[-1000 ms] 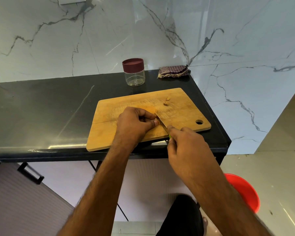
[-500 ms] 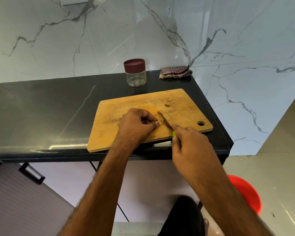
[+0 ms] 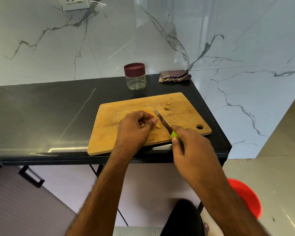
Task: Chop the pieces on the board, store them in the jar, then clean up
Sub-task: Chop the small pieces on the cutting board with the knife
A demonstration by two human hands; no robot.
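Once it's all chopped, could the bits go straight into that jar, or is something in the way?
The jar has its maroon lid on, so that must come off first. The counter between the cutting board and jar shows nothing in the way.

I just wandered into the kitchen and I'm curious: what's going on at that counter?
A person is chopping small brownish pieces on a wooden cutting board. The right hand grips a green-handled knife, its blade down among the pieces, while the left hand steadies them with curled fingers. Two bits lie apart further back on the board. The jar behind it looks empty with its maroon lid on, and a folded checked cloth sits by the wall.
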